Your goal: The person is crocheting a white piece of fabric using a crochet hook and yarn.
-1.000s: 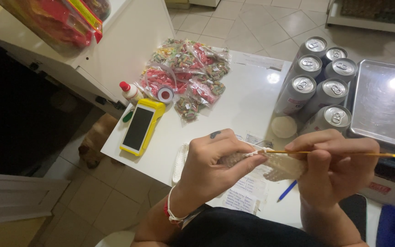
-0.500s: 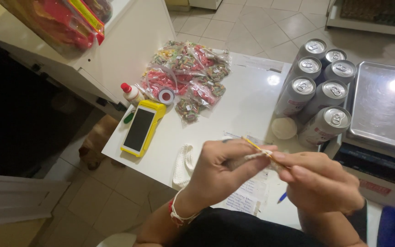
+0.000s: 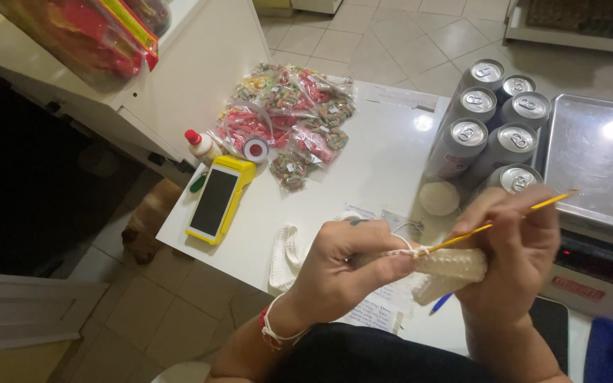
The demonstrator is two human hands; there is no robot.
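Right hand (image 3: 516, 259): grip clamped on the yellow crochet hook (image 3: 505, 220), fingers at mid-shaft. Left hand (image 3: 345, 266): grip pinched on the cream crocheted piece (image 3: 452, 266) and its yarn. The piece is judged soft, light and floppy; support it close to the working stitch. The hook is stiff and thin. Its long axis rises rightward, with the tip toward the left hand. Both are held above the tabletop (image 3: 377, 163), just in front of the cans (image 3: 487, 128).

Light falls from overhead, warm and fairly bright. It leaves a white glare spot on the metal tray (image 3: 597, 152) and another on the glossy table (image 3: 377, 163). The can tops (image 3: 494, 106) shine. The left side sinks into near-black shadow. The wide lens bends lines at the edges. Both hands look sharp, with little blur.
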